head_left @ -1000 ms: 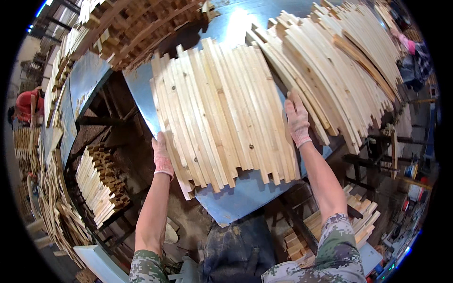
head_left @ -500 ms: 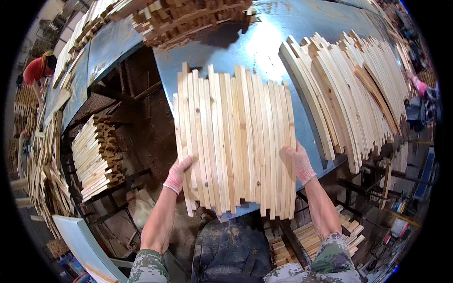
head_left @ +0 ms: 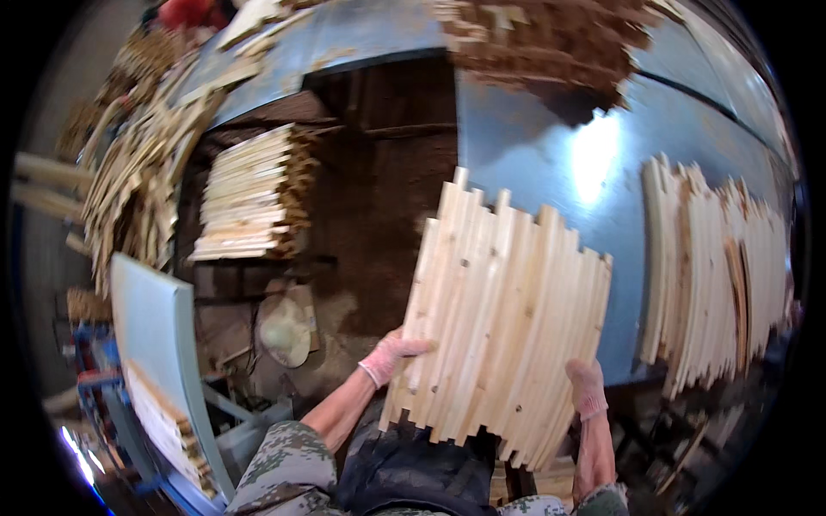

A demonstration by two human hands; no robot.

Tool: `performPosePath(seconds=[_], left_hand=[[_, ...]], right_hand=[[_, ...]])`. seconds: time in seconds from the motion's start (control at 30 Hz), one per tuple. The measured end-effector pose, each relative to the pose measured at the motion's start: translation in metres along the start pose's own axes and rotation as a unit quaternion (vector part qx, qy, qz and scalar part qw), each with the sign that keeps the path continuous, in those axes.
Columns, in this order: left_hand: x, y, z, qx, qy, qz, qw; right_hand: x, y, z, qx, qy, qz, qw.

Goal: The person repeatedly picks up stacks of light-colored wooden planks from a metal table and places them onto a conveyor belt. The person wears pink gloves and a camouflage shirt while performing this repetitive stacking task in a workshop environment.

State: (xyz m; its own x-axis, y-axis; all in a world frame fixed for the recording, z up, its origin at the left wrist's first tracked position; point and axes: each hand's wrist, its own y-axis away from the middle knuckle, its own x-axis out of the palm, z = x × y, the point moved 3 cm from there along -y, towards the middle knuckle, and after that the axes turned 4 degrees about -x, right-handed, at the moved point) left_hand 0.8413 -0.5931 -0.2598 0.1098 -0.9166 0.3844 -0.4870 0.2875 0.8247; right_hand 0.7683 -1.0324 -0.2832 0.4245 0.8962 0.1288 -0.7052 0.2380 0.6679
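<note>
Gripping with half-closed left hand [head_left: 394, 354], thumb uppermost, left edge of row of wooden strips [head_left: 508, 318], held up before body; clasping right edge with half-closed right hand [head_left: 588, 389]. Noted, rightward, blue table [head_left: 626, 258] bearing second row [head_left: 714, 275].

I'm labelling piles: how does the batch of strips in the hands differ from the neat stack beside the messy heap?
The held batch is gripped by the left hand and right hand; neither touches the neat stack. Strips in the held batch run mostly away from the person; in the neat stack, mostly side to side. Both are pale wooden strips with uneven ends.
</note>
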Motion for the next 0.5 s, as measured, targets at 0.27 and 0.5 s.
performPosePath(seconds=[0.27, 0.5], left_hand=[[-0.081, 0.095, 0.031, 0.13, 0.056, -0.006, 0.99], [-0.121, 0.304, 0.001, 0.252, 0.152, -0.023, 0.956]], right_hand=[[0.086, 0.021, 0.008, -0.076, 0.021, 0.167, 0.983], [0.242, 0.121, 0.129, -0.074, 0.119, 0.338, 0.931]])
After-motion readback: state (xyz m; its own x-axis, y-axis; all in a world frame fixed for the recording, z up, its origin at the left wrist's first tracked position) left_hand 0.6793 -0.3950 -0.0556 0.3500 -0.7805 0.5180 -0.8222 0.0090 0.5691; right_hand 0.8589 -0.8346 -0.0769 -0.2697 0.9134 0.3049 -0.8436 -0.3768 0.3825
